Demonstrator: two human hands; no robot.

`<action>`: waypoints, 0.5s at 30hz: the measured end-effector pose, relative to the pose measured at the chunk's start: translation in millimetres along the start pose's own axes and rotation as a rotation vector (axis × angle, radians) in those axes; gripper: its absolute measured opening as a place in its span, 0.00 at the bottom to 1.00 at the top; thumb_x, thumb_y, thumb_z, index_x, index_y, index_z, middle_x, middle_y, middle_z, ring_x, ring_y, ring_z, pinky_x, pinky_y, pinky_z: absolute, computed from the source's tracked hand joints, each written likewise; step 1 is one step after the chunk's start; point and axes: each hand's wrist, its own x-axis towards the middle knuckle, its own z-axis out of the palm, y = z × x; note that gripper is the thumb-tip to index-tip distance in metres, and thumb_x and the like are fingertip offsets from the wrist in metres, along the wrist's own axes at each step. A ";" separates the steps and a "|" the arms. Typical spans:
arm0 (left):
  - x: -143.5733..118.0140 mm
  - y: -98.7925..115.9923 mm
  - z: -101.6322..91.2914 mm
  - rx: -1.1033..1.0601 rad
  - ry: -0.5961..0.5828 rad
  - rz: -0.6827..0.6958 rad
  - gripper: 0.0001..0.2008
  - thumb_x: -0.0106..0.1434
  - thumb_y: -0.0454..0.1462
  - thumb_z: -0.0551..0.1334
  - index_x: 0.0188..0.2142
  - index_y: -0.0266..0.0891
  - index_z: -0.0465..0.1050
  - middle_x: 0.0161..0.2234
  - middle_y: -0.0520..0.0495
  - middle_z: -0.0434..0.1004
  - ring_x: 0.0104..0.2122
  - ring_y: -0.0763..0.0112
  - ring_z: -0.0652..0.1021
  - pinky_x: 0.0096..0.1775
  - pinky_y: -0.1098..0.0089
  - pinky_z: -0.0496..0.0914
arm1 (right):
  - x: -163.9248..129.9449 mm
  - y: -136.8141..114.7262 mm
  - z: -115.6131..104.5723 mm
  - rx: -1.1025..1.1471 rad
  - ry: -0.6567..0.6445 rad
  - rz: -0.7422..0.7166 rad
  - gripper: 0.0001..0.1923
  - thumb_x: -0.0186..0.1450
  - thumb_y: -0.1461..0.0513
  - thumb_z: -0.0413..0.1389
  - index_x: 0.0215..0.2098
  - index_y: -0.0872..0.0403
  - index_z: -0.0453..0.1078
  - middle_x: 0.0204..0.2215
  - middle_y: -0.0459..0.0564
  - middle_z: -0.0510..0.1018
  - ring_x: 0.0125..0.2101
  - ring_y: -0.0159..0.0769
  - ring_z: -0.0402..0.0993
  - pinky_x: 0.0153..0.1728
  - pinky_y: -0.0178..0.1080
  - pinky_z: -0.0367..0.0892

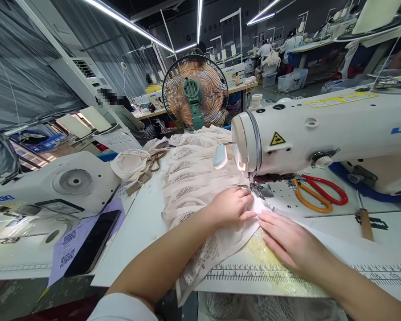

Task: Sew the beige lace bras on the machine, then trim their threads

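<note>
Pale pink lace fabric [183, 189] lies in overlapping rows across the table, its near end drooping over the front edge. My left hand [230, 206] rests on it just left of the needle area, fingers bent and gripping the cloth, thumb pointing right. Beside it, my right hand [284, 236] lies flat with fingers stretched out, its fingertips touching the cloth's right edge. Both hands are close to the presser foot [259, 189] of a white sewing machine [287, 133]. The needle tip is hard to make out.
Orange-and-red-handled scissors [321, 194] and a wooden-handled tool [366, 225] lie right of the needle. A ruler strip [234, 272] runs along the front edge. At left are a phone [92, 243] and another sewing machine [70, 185]. A big fan [194, 91] stands behind.
</note>
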 end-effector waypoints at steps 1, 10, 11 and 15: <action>0.1 0.0 -0.2 -0.001 -0.003 -0.001 0.26 0.64 0.49 0.53 0.51 0.28 0.68 0.52 0.38 0.70 0.50 0.56 0.70 0.52 0.61 0.65 | 0.2 -0.1 0.0 -0.003 0.005 -0.006 0.16 0.67 0.64 0.45 0.44 0.63 0.71 0.44 0.60 0.78 0.46 0.47 0.74 0.44 0.49 0.74; 1.4 -0.8 -0.8 -0.003 -0.024 -0.011 0.26 0.64 0.49 0.53 0.51 0.29 0.68 0.53 0.38 0.70 0.51 0.57 0.70 0.52 0.62 0.66 | 0.6 -0.4 -0.1 -0.009 -0.003 -0.002 0.16 0.67 0.65 0.45 0.44 0.64 0.71 0.45 0.61 0.77 0.46 0.48 0.73 0.45 0.50 0.73; 1.9 -1.5 -1.1 -0.003 -0.032 -0.013 0.26 0.64 0.49 0.52 0.51 0.29 0.68 0.53 0.38 0.70 0.51 0.57 0.70 0.51 0.62 0.66 | 0.5 -0.3 0.4 -0.010 -0.011 0.005 0.16 0.67 0.65 0.45 0.44 0.64 0.71 0.45 0.61 0.77 0.47 0.48 0.73 0.45 0.50 0.73; 4.6 -9.2 -1.4 0.004 -0.044 -0.009 0.26 0.64 0.49 0.53 0.52 0.29 0.67 0.54 0.38 0.69 0.52 0.57 0.69 0.52 0.62 0.66 | -0.2 -0.3 3.7 -0.002 -0.057 0.039 0.17 0.66 0.65 0.45 0.46 0.65 0.71 0.48 0.62 0.75 0.50 0.49 0.70 0.48 0.51 0.71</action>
